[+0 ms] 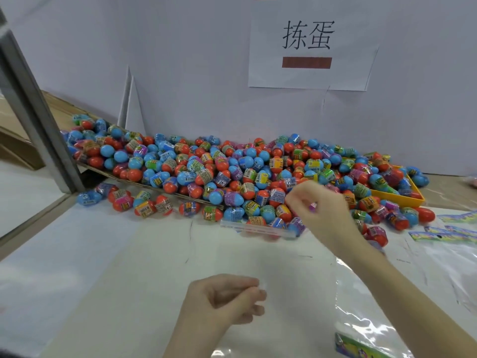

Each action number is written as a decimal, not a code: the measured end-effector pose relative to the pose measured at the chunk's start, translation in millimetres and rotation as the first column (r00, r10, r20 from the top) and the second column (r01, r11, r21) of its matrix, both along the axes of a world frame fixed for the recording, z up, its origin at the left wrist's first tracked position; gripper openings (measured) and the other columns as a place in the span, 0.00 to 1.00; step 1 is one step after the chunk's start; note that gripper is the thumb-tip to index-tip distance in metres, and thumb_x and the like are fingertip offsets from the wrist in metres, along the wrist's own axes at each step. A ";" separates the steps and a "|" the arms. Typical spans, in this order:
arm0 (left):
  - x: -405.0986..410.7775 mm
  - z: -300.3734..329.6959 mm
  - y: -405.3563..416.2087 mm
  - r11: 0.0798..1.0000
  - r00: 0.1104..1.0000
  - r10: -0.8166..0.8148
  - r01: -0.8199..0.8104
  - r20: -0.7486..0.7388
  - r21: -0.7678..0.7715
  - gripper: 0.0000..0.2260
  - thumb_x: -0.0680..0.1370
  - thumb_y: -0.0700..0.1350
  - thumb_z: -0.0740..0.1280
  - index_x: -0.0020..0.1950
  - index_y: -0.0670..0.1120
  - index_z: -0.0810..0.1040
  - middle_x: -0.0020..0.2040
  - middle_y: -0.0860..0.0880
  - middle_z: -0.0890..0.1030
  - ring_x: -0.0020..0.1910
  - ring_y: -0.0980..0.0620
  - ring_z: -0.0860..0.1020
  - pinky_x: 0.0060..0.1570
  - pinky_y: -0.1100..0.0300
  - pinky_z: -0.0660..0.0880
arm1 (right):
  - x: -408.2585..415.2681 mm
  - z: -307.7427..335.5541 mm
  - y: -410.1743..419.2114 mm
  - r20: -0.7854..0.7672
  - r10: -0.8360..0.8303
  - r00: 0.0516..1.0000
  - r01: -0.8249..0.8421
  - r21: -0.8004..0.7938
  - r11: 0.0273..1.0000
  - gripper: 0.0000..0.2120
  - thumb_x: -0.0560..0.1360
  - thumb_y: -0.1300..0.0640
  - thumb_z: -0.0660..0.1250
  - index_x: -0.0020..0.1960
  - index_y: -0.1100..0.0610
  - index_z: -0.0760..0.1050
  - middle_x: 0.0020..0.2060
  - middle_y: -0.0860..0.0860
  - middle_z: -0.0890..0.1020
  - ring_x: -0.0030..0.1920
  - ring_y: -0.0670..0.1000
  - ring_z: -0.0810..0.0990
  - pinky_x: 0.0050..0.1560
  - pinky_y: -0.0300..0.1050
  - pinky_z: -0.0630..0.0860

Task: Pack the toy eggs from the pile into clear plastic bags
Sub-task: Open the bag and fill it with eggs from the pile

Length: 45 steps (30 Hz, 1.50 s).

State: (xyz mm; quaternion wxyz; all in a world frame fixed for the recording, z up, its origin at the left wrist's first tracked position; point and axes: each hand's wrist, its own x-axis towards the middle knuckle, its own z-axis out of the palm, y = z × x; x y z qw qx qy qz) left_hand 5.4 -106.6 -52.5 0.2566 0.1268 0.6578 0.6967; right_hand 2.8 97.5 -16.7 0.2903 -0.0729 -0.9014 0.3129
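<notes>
Eggs [232,174] lie heaped against the white wall [180,73], spilling onto the table [129,254] and a yellow tray [402,198]. Our right hand [320,205] reaches the pile's near edge, fingers curled around something purple. Our left hand [224,298] pinches the edge of a clear bag [322,293] lying flat on the table.

Packing/sorting workstation, factory-type setting rather than a home. Bulk pile of shrink-wrapped blue and orange plastic toy eggs [232,171] heaped on a flat brown cardboard sheet [129,180] over a white-covered desk [116,254]. White partition board [180,60] behind it carries a printed white paper sign with Chinese characters [308,47]. Yellow plastic tray [397,198] at right, clear plastic bags with colourful printed header cards [444,232] beside it.
</notes>
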 end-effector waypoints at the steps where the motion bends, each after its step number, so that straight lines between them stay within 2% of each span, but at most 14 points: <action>1: -0.7 1.1 -0.1 1.000 1.000 0.021 -0.021 -0.002 0.005 0.06 0.60 0.40 0.79 0.34 0.45 0.85 0.34 0.41 0.84 0.32 0.46 0.83 0.28 0.64 0.76 | -9.6 -11.7 6.0 0.148 -0.026 0.989 -0.003 0.191 0.982 0.08 0.75 0.57 0.65 0.54 0.55 0.77 0.49 0.48 0.81 0.50 0.45 0.77 0.54 0.44 0.74; 4: -2.4 4.0 -0.1 0.998 0.998 0.062 -0.062 -0.004 0.000 0.08 0.57 0.41 0.78 0.33 0.43 0.84 0.31 0.39 0.83 0.30 0.48 0.83 0.28 0.65 0.75 | -25.0 -41.2 16.9 0.393 -0.067 0.917 -0.182 0.563 0.806 0.20 0.76 0.52 0.62 0.67 0.48 0.68 0.64 0.44 0.71 0.62 0.49 0.66 0.59 0.44 0.60; 11: -6.1 9.9 -1.2 0.998 0.997 0.066 -0.066 -0.046 0.004 0.09 0.56 0.43 0.80 0.26 0.44 0.81 0.29 0.39 0.81 0.27 0.51 0.80 0.29 0.64 0.76 | -23.0 -55.8 21.1 0.270 -0.085 0.959 -0.169 0.787 0.593 0.17 0.76 0.52 0.63 0.64 0.49 0.69 0.61 0.46 0.72 0.61 0.50 0.66 0.57 0.44 0.58; 13: -6.0 12.0 -0.6 0.997 0.994 0.078 -0.078 -0.083 0.000 0.12 0.54 0.45 0.83 0.25 0.46 0.80 0.29 0.43 0.82 0.29 0.51 0.81 0.29 0.65 0.76 | -16.3 -47.1 17.9 0.122 -0.040 0.992 -0.035 0.559 0.828 0.15 0.74 0.53 0.67 0.60 0.53 0.71 0.55 0.46 0.76 0.55 0.46 0.70 0.55 0.38 0.61; 15: -4.7 14.1 1.5 0.994 0.986 0.110 -0.112 -0.128 -0.015 0.10 0.53 0.49 0.78 0.26 0.48 0.80 0.29 0.45 0.82 0.30 0.52 0.81 0.31 0.65 0.76 | -1.5 -17.1 5.9 -0.047 -0.034 0.998 0.034 -0.017 0.999 0.13 0.71 0.54 0.69 0.54 0.51 0.72 0.47 0.43 0.77 0.46 0.38 0.74 0.49 0.29 0.68; 16: -3.3 14.7 2.8 0.991 0.980 0.124 -0.130 -0.157 -0.028 0.09 0.54 0.49 0.78 0.27 0.49 0.80 0.29 0.46 0.82 0.30 0.53 0.81 0.32 0.66 0.76 | 8.7 -2.2 -0.9 -0.134 0.005 0.991 -0.046 -0.302 0.952 0.12 0.71 0.51 0.68 0.52 0.48 0.71 0.44 0.43 0.78 0.44 0.37 0.76 0.45 0.27 0.71; 18: 0.4 15.6 6.8 0.987 0.965 0.142 -0.154 -0.220 -0.039 0.07 0.57 0.47 0.77 0.28 0.51 0.80 0.28 0.50 0.81 0.28 0.59 0.77 0.31 0.69 0.73 | 29.0 21.9 -13.8 -0.258 0.106 0.960 -0.230 -0.520 0.823 0.13 0.68 0.44 0.66 0.51 0.44 0.72 0.41 0.45 0.81 0.44 0.39 0.80 0.42 0.27 0.74; 23: 12.9 23.2 18.0 0.983 0.932 0.153 -0.179 -0.328 -0.051 0.13 0.61 0.40 0.78 0.23 0.50 0.77 0.22 0.56 0.76 0.22 0.63 0.72 0.26 0.75 0.66 | 71.2 50.5 -40.6 -0.235 0.337 0.912 -0.409 -0.441 0.799 0.21 0.62 0.33 0.69 0.45 0.48 0.79 0.38 0.42 0.83 0.40 0.42 0.80 0.36 0.31 0.75; 27: 17.7 25.6 20.9 0.978 0.916 0.169 -0.202 -0.365 -0.055 0.14 0.61 0.39 0.78 0.23 0.50 0.76 0.22 0.57 0.76 0.21 0.63 0.72 0.26 0.75 0.66 | 70.7 27.9 -32.8 0.180 0.266 0.947 -0.240 -0.155 0.958 0.51 0.39 0.18 0.56 0.50 0.51 0.77 0.45 0.44 0.77 0.48 0.49 0.77 0.52 0.34 0.72; 28: 18.6 25.4 21.1 0.978 0.913 0.166 -0.201 -0.372 -0.058 0.14 0.62 0.39 0.78 0.23 0.51 0.76 0.22 0.57 0.76 0.22 0.63 0.72 0.26 0.75 0.66 | 68.8 22.7 -32.4 0.202 0.277 0.940 -0.252 -0.139 0.958 0.50 0.37 0.17 0.55 0.49 0.47 0.75 0.46 0.44 0.76 0.48 0.47 0.76 0.56 0.36 0.70; 31: 21.3 24.4 20.8 0.981 0.895 0.144 -0.186 -0.422 -0.061 0.11 0.62 0.39 0.78 0.27 0.50 0.78 0.25 0.56 0.78 0.23 0.61 0.74 0.27 0.75 0.67 | 70.4 35.4 -43.3 -0.047 0.179 0.983 -0.184 -0.142 0.973 0.18 0.61 0.27 0.65 0.45 0.36 0.75 0.44 0.34 0.78 0.48 0.38 0.76 0.53 0.30 0.69; 35: 23.0 23.5 20.5 0.984 0.853 0.101 -0.160 -0.512 -0.072 0.15 0.64 0.39 0.77 0.40 0.59 0.79 0.30 0.59 0.81 0.31 0.60 0.79 0.34 0.75 0.72 | 84.5 36.4 -46.4 -0.055 0.205 0.977 -0.212 -0.246 0.946 0.16 0.67 0.41 0.65 0.53 0.42 0.72 0.48 0.36 0.79 0.52 0.40 0.76 0.51 0.35 0.71; 40: 21.7 25.0 17.1 0.996 0.915 0.039 -0.066 -0.402 -0.053 0.18 0.66 0.36 0.75 0.42 0.60 0.79 0.32 0.56 0.83 0.32 0.59 0.82 0.37 0.72 0.75 | 85.4 37.0 -38.2 -0.093 0.369 0.925 -0.326 -0.694 0.642 0.19 0.65 0.39 0.68 0.54 0.43 0.79 0.48 0.47 0.82 0.49 0.47 0.81 0.47 0.34 0.76; 45: 21.8 29.2 18.7 1.000 0.964 0.013 -0.012 -0.265 0.005 0.17 0.63 0.33 0.75 0.39 0.55 0.82 0.30 0.49 0.83 0.30 0.55 0.82 0.32 0.70 0.75 | 83.3 33.2 -34.3 -0.218 0.374 0.901 -0.350 -0.876 0.333 0.23 0.52 0.48 0.81 0.45 0.51 0.82 0.41 0.52 0.83 0.45 0.51 0.83 0.40 0.41 0.79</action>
